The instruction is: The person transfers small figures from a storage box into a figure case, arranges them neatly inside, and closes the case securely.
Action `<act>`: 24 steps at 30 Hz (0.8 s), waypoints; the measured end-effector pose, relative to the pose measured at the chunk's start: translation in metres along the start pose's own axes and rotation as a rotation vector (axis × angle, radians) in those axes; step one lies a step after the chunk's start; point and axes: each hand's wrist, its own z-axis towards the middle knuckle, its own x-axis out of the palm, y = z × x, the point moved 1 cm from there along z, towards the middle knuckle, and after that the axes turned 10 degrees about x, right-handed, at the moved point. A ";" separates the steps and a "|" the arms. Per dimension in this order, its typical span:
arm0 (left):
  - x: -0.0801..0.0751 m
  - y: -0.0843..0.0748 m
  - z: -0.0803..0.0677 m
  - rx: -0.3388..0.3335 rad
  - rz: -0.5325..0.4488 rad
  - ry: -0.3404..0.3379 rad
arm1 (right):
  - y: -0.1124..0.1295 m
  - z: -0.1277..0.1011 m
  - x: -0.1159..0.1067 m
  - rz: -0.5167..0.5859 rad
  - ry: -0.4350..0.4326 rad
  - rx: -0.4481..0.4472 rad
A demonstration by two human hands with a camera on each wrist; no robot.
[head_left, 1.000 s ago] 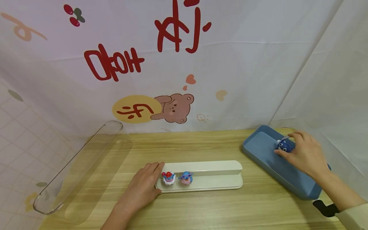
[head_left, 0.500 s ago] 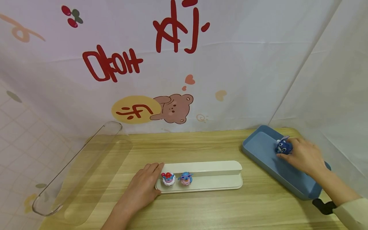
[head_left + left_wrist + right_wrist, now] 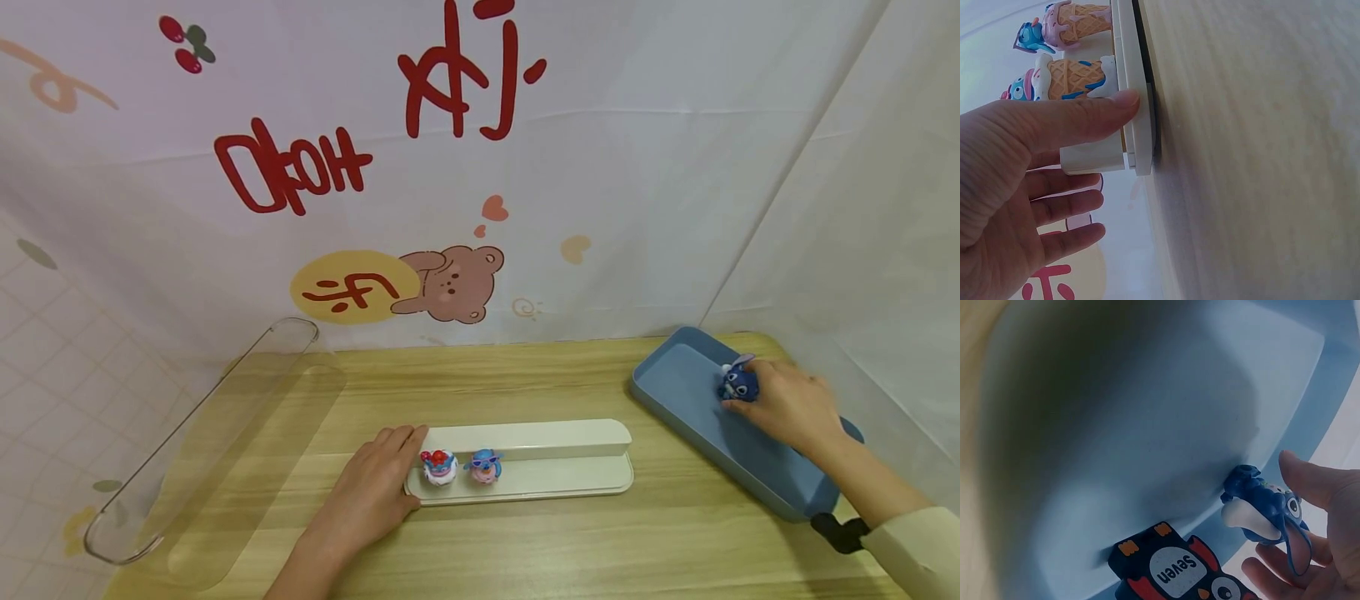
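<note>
Since the earlier frame the right hand (image 3: 791, 404) has drawn slightly back, fingers curled round the blue toy (image 3: 738, 384) inside the blue tray (image 3: 678, 392), far right. The left hand (image 3: 375, 483), fingers straight, steadies the white stand (image 3: 570, 475), which carries two ice-cream figures (image 3: 461, 467).

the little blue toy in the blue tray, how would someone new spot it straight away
Look to the right end of the wooden table, where a blue tray lies at an angle. At its far end the right hand grips a small dark blue figure with big eyes and a long ear. The two other figures, standing on the white stand, sit in ice-cream cones; this one does not.
</note>
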 end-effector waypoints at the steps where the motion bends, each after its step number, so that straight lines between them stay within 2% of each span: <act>1: 0.000 0.000 0.000 0.000 0.000 -0.001 | 0.000 0.001 0.000 -0.003 0.000 -0.003; 6: 0.001 0.001 0.000 -0.001 -0.005 -0.003 | 0.000 0.002 0.002 -0.020 0.006 -0.015; 15: 0.001 0.001 0.000 0.002 -0.005 -0.007 | 0.002 0.003 0.005 -0.014 -0.051 -0.067; 24: 0.000 0.000 0.000 -0.005 -0.010 -0.004 | 0.001 0.003 0.006 0.062 0.024 0.009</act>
